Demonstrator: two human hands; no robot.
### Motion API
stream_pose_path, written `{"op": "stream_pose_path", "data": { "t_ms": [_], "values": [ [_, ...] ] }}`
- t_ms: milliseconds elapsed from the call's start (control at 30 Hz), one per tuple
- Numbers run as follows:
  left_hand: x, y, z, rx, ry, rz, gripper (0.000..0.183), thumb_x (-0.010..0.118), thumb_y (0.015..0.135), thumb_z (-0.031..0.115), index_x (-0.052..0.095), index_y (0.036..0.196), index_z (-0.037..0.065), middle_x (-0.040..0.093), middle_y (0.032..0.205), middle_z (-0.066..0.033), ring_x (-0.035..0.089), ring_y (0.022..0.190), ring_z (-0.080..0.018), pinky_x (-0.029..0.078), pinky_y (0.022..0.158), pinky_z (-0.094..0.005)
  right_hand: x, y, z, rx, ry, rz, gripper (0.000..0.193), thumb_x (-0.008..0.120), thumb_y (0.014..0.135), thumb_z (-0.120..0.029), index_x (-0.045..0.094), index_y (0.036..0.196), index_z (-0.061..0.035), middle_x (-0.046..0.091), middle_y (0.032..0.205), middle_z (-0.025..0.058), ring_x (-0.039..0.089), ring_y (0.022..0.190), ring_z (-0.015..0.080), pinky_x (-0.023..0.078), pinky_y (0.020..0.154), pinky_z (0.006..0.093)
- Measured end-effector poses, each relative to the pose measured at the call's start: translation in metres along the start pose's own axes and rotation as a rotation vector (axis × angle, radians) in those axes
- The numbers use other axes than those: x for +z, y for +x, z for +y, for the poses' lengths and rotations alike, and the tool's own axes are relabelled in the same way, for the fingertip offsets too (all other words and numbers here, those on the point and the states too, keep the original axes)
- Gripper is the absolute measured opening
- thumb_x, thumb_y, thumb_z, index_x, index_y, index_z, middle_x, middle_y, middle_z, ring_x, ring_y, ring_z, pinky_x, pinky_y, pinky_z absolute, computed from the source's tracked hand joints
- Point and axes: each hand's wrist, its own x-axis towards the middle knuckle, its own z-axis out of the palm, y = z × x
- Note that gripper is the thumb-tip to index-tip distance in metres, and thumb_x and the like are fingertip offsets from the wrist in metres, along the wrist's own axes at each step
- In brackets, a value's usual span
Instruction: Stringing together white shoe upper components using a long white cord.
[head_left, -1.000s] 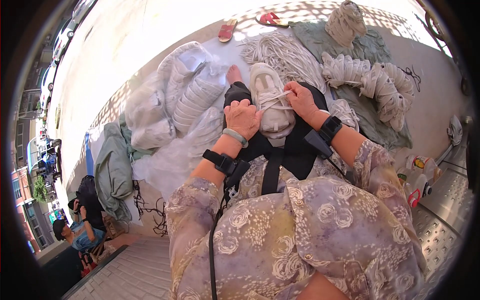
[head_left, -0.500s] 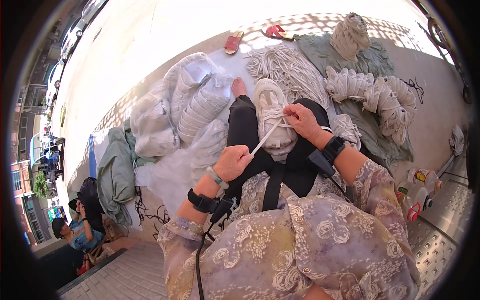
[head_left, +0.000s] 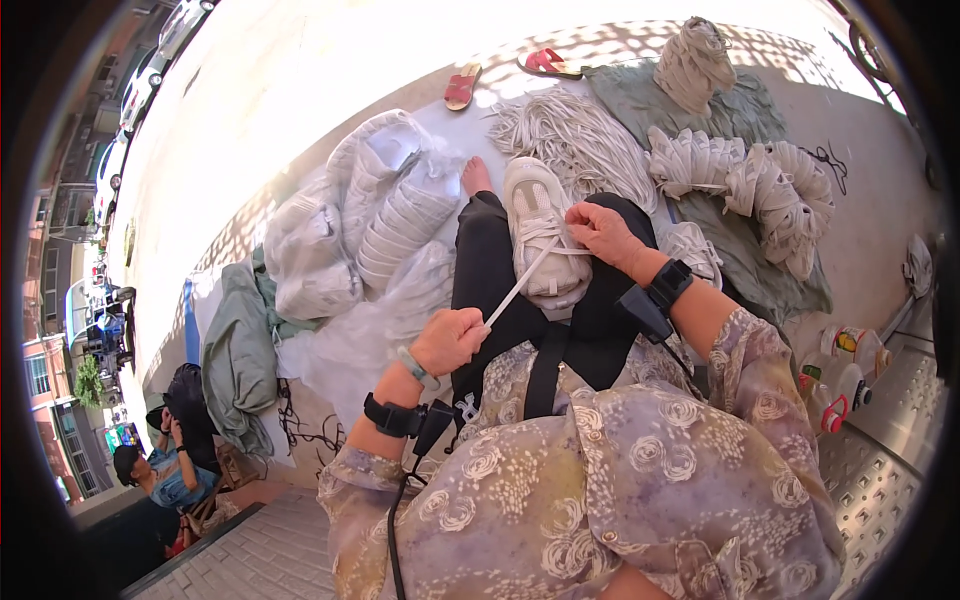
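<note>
One white sneaker, its flat lace pulled taut.

light: harsh sun | glare: top-left ground blown out | edges: fisheye-bent, dark rim

Head camera is riding on my head, looking steeply down my chest and lap | facing forward over my legs toward the sunlit ground | sitting close on my left hand, right hand and the white shoe | fisheye is bending edges, taking in the street at left | only one view is running.
</note>
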Motion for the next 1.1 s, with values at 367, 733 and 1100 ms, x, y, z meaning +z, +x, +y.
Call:
{"op": "stream_pose_path", "data": {
  "t_ms": [367,733,1100],
  "values": [
    [0.002,-0.009,0.025,-0.012,-0.236,0.193,0.017,0.055,0.084,0.011,0.052,0.07,0.003,0.051,0.052,-0.0005,0.046,0.044,-0.0073,0.038,0.043,-0.0237,0.005,-0.025,-0.033,-0.236,-0.403,0.084,0.039,0.065,0.073,-0.024,0.055,0.107,-0.0056,0.057,0.092,0.0118,0.059,0.081,0.0255,0.046,0.073,0.0344],
    [-0.043,-0.019,0.102,0.331,-0.287,0.293,0.007,0.053,0.085,0.003,0.056,0.09,0.001,0.054,0.064,0.0014,0.048,0.058,-0.0043,0.038,0.053,-0.0187,0.007,-0.024,-0.13,-0.233,0.165,-0.564,0.042,0.045,0.092,-0.039,0.062,0.086,-0.0012,0.053,0.055,0.0039,0.052,0.049,0.0098,0.041,0.05,0.0245],
    [-0.019,0.018,0.064,0.246,-0.449,0.078,0.015,0.055,0.088,0.012,0.063,0.092,0.001,0.051,0.062,0.0045,0.041,0.052,0.0,0.03,0.044,-0.0146,-0.141,-0.064,-0.16,-0.426,0.778,-0.326,0.028,0.044,0.092,-0.014,0.05,0.111,0.006,0.037,0.054,-0.0045,0.035,0.046,0.0028,0.039,0.057,0.0228]
  ]
}}
